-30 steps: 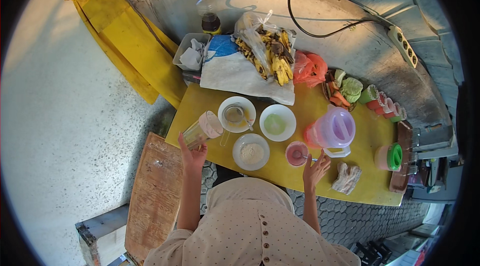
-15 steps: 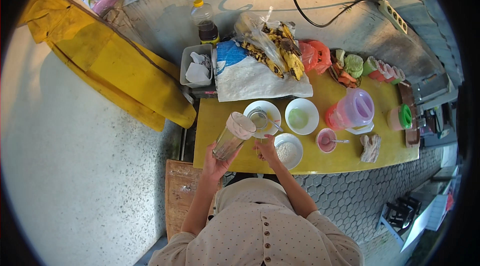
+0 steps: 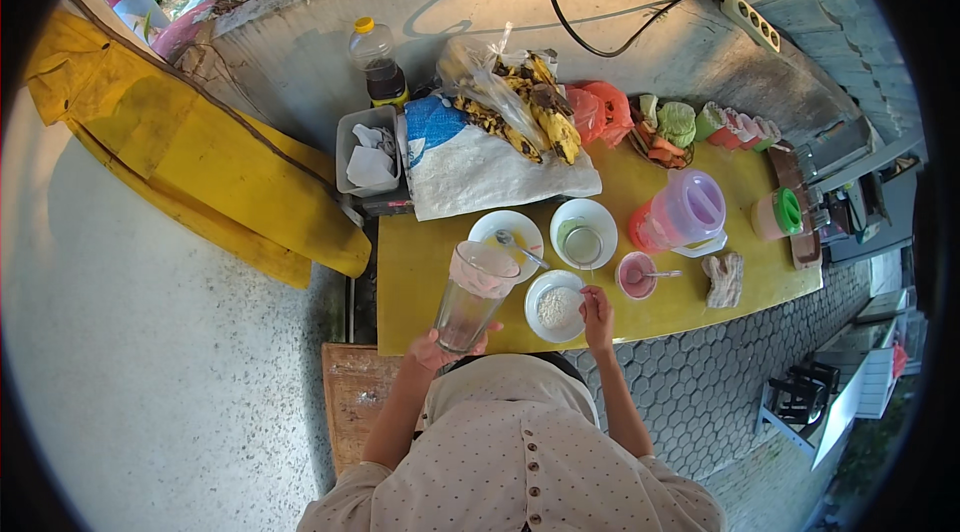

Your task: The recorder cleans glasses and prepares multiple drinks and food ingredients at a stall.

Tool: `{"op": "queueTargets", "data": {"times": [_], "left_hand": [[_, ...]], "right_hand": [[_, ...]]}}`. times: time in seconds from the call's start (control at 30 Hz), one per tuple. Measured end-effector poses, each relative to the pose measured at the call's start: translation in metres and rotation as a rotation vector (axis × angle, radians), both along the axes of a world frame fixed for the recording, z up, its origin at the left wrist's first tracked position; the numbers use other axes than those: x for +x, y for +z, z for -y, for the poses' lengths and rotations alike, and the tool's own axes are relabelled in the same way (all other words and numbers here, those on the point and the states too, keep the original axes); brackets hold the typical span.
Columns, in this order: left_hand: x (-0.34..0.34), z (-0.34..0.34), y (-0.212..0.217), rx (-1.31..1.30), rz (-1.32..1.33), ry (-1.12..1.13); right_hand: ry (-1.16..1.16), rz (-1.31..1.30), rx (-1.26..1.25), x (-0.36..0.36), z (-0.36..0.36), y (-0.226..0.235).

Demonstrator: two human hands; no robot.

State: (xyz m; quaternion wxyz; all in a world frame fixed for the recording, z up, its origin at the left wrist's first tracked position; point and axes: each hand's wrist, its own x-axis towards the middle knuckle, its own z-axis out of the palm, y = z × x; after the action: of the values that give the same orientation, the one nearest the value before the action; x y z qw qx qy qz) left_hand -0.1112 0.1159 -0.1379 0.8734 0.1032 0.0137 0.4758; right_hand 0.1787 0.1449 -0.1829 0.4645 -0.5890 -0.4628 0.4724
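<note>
My left hand is wrapped round the lower part of a tall clear glass, tilted, with pink coating inside its upper part. My right hand is closed at the edge of a white bowl of white powder. Its fingers pinch the thin handle of a small round strainer. The strainer's ring is over a white bowl of pale green liquid. Behind the glass, a white bowl with yellow contents holds a metal spoon.
Right of the bowls are a pink cup with a spoon, a pink-and-purple pitcher, a folded cloth and a green-lidded jar. Bananas lie on a white sack. A grey bin and bottle stand left.
My right hand has moved right, carrying the strainer from the yellow bowl to the green one. The glass has shifted slightly lower in view. The whole scene has shifted left as my head turned.
</note>
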Motion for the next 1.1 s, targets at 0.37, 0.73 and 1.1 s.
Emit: {"op": "queueTargets", "data": {"times": [0.37, 0.73, 1.1], "left_hand": [[-0.022, -0.019, 0.008, 0.000, -0.593, -0.033], [-0.009, -0.016, 0.021, -0.326, -0.764, 0.191], [-0.014, -0.015, 0.012, -0.470, -0.791, 0.260]], "right_hand": [[-0.104, 1.271, 0.364, -0.027, -0.029, 0.038], [0.330, 0.935, 0.120, -0.052, -0.093, -0.002], [0.662, 1.035, 0.420, -0.044, -0.098, -0.012]]}}
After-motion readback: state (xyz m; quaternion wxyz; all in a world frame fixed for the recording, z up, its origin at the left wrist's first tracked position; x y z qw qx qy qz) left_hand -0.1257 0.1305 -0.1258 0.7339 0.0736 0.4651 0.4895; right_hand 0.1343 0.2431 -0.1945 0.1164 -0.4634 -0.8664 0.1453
